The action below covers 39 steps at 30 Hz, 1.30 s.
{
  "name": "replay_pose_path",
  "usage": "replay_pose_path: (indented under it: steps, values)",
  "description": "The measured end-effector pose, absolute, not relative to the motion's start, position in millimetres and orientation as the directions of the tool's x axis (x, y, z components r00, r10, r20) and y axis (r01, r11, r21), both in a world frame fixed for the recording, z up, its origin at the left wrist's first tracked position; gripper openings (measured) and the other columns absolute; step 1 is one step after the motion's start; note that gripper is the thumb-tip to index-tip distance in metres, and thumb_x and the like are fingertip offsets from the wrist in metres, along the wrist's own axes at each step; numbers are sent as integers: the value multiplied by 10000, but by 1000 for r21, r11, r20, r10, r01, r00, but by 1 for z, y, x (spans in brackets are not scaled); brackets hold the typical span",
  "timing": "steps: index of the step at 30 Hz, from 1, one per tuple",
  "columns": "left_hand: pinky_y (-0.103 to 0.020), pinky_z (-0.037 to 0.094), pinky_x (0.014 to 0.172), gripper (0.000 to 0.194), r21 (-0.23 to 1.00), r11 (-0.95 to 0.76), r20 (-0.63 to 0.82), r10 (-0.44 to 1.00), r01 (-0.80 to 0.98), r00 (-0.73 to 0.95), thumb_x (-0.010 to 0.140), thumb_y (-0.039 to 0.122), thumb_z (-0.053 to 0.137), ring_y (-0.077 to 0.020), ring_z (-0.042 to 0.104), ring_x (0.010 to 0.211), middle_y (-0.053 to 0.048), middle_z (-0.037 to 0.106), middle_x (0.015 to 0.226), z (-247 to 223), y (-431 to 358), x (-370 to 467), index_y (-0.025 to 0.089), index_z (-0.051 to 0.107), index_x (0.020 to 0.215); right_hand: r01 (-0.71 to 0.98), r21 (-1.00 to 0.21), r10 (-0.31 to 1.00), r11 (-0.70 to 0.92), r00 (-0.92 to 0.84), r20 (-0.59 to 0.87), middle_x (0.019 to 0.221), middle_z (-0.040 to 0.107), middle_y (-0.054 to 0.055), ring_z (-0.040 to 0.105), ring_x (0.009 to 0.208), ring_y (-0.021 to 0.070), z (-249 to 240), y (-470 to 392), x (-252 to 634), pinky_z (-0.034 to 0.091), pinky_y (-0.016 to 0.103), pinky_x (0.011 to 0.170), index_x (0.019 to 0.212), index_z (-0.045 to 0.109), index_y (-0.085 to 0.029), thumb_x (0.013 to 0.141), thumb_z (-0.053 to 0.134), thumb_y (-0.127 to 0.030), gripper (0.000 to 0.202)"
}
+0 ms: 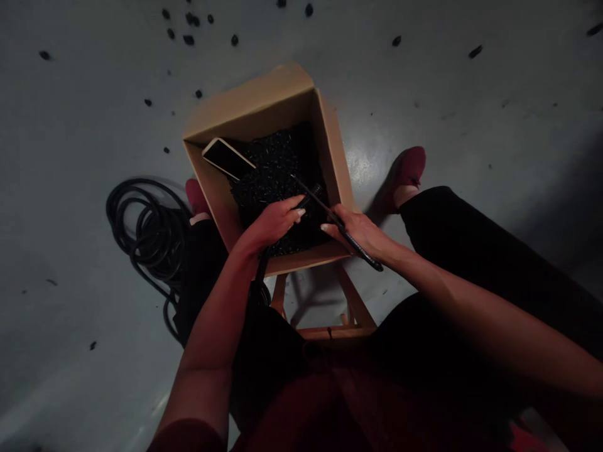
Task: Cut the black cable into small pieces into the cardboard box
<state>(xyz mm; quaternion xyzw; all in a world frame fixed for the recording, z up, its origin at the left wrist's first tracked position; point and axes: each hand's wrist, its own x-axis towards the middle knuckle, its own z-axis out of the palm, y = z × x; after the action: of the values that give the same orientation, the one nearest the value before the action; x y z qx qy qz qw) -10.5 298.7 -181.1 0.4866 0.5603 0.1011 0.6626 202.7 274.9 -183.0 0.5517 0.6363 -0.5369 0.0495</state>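
Observation:
My left hand (277, 221) is closed around a black hose (262, 267) over the open cardboard box (337, 160). The hose end sticks out past my thumb, and its other part runs down over the near rim toward my lap. My right hand (351, 227) grips a long, dark knife (358, 246), its thin blade pointing up and left, close to or against the hose end. Whether the blade touches the hose is too dark to tell. Many short black pieces (277, 160) fill the box below my hands.
A flat phone-like thing with a pale edge (227, 158) leans in the box's left corner. Coiled black hose (148, 226) lies on the floor at left. Small black bits (189, 40) are scattered across the grey floor. A wooden stool (353, 295) shows between my legs.

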Motion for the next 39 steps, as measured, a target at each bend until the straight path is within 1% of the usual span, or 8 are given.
replay_pose_path:
  steps: [3, 6, 9, 18, 24, 32, 39]
  values:
    - [-198, 370, 588, 332, 762, 475, -638, 668, 440, 383, 858, 249, 472, -80, 424, 600, 17, 513, 688, -184, 298, -10, 122, 628, 1123, 775, -605, 644, -182, -371, -669, 723, 549, 25, 517, 671, 194, -184, 275, 203, 327, 292, 594, 902, 424, -227, 888, 427, -547, 321]
    - [-193, 324, 525, 267, 747, 506, -660, 645, 431, 385, 863, 263, 461, -67, 383, 551, 24, 480, 682, -187, 296, -9, 118, 620, 1021, 791, -586, 639, -175, -361, -679, 690, 532, 18, 509, 652, 191, -184, 275, 202, 318, 290, 585, 879, 417, -230, 886, 425, -533, 304]
    - [-193, 304, 502, 211, 737, 536, -674, 630, 412, 385, 862, 262, 453, -59, 363, 528, 27, 462, 675, -188, 294, -6, 122, 594, 933, 803, -569, 639, -176, -347, -687, 678, 533, 21, 511, 644, 194, -185, 275, 202, 317, 289, 583, 890, 440, -227, 882, 429, -525, 298]
    - [-181, 278, 473, 152, 721, 548, -691, 612, 424, 384, 856, 284, 464, -61, 355, 517, 25, 460, 653, -194, 292, -7, 153, 532, 821, 821, -554, 636, -137, -356, -685, 705, 585, 48, 548, 675, 205, -185, 275, 203, 320, 279, 582, 909, 488, -218, 896, 459, -465, 249]
    - [-196, 300, 490, 164, 702, 548, -707, 611, 455, 355, 843, 284, 479, -75, 366, 524, 22, 476, 632, -202, 288, -6, 170, 502, 728, 839, -527, 610, -134, -349, -711, 685, 565, 34, 535, 649, 188, -187, 274, 203, 333, 277, 579, 911, 506, -218, 893, 455, -461, 250]
    - [-203, 309, 498, 163, 676, 573, -731, 599, 463, 326, 833, 259, 483, -80, 376, 518, 17, 489, 631, -207, 284, -3, 173, 501, 696, 858, -498, 592, -127, -337, -732, 668, 544, 34, 529, 636, 195, -199, 269, 204, 318, 287, 578, 930, 532, -210, 878, 448, -484, 291]
    - [-215, 292, 492, 179, 660, 578, -746, 583, 480, 323, 840, 261, 471, -83, 360, 504, 21, 461, 606, -206, 284, -3, 175, 493, 685, 876, -477, 601, -75, -341, -722, 705, 590, 60, 565, 670, 214, -202, 267, 203, 310, 291, 592, 927, 527, -202, 893, 438, -479, 294]
